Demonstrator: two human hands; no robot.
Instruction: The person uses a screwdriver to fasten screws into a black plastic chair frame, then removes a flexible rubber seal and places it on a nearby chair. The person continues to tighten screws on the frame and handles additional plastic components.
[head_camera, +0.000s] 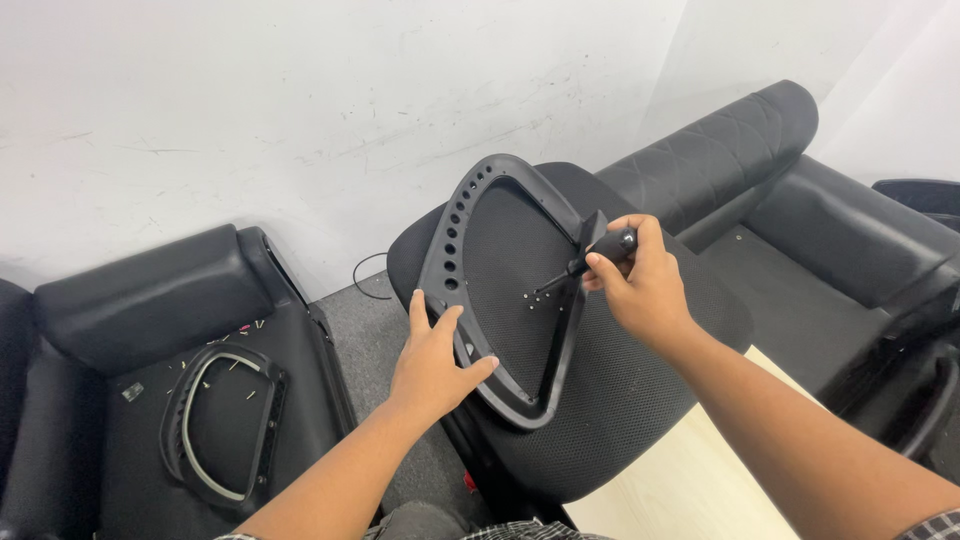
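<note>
A black plastic chair armrest frame (470, 215), a rounded triangle with a row of holes along its left side, lies on the black mesh chair seat (620, 400). My left hand (432, 355) presses flat on the frame's lower left edge, fingers spread. My right hand (640, 280) grips the black handle of a screwdriver (580, 266). Its shaft points down-left through the frame's opening toward small holes in the seat.
A second armrest frame (222, 425) lies on a black sofa seat at the left among scattered small screws. Black sofa sections (800, 230) run along the white wall at the right. A pale wooden board (690, 480) shows beneath the seat.
</note>
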